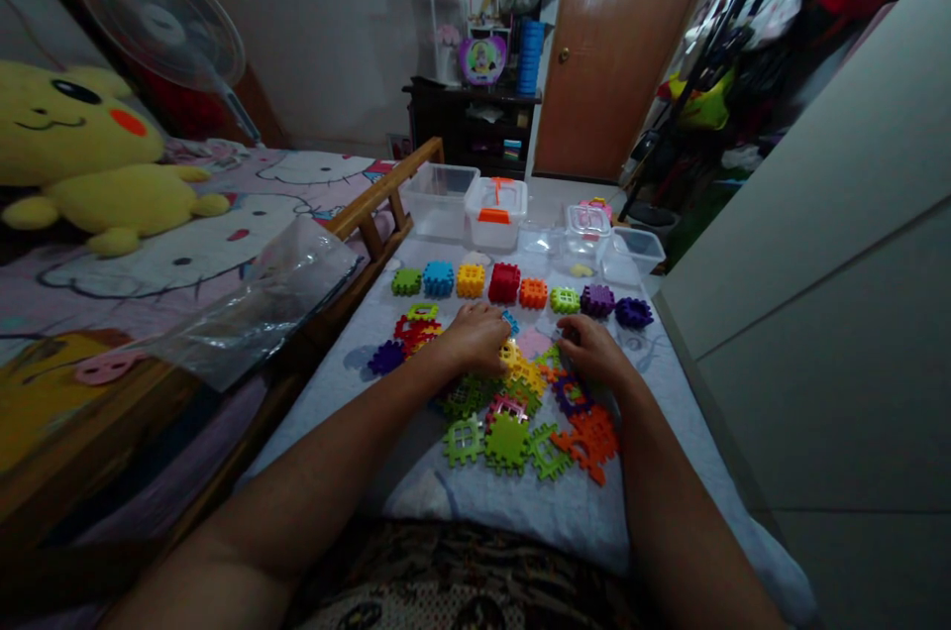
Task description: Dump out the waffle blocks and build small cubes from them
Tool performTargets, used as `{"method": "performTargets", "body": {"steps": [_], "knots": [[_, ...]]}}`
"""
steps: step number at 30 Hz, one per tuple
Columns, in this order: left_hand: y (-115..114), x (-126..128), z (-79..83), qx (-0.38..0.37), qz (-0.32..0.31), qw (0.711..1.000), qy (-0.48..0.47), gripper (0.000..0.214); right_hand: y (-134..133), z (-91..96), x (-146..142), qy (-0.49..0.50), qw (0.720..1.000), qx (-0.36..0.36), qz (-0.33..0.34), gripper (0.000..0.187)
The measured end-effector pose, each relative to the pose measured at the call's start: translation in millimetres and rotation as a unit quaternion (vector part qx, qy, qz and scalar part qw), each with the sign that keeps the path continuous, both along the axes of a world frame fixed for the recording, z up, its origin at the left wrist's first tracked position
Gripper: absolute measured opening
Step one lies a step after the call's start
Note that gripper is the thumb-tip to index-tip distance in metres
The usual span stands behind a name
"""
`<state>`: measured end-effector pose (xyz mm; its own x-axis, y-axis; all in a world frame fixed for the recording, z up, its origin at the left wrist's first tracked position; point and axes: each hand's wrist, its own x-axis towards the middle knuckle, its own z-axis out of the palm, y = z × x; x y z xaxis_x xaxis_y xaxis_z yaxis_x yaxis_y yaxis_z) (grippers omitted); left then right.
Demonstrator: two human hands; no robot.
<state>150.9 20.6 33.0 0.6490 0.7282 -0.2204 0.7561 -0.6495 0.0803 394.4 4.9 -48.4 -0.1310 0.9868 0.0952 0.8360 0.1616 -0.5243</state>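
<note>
My left hand (pixel 479 338) reaches over a heap of plastic notched-edge building tiles, its thumb and fingers apart and the fingertips partly hidden. A blue tile (pixel 510 321) shows at its fingers and yellow tiles (pixel 522 367) beside its thumb. On the heap's right side, my right hand (pixel 594 348) hovers with bent fingers apart near a light green tile (pixel 551 356); no tile shows in it. Below it lie a purple tile (pixel 572 394) and orange tiles (pixel 592 442). Nearest me is a solid green tile (pixel 508 442).
Behind the heap stands a row of assembled cubes, including a red cube (pixel 504 283) and a blue cube (pixel 438 278). Farther back are a clear bin (pixel 440 199) and an orange-handled box (pixel 496 219). A wooden rail (pixel 386 186) runs along the left, beside a plastic bag (pixel 260 298).
</note>
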Motion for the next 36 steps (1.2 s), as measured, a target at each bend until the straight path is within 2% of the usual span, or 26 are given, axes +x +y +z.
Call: {"method": "performTargets", "body": {"steps": [15, 36], "knots": [[3.4, -7.3, -1.9, 0.000, -0.003, 1.000, 0.000, 0.038, 1.1, -1.6, 1.4, 0.015, 1.000, 0.008, 0.005, 0.026], [8.8, 0.0, -8.9, 0.011, -0.020, 1.000, 0.003, 0.041, 0.5, -1.8, 1.9, 0.016, 1.000, 0.004, 0.006, 0.028]]}}
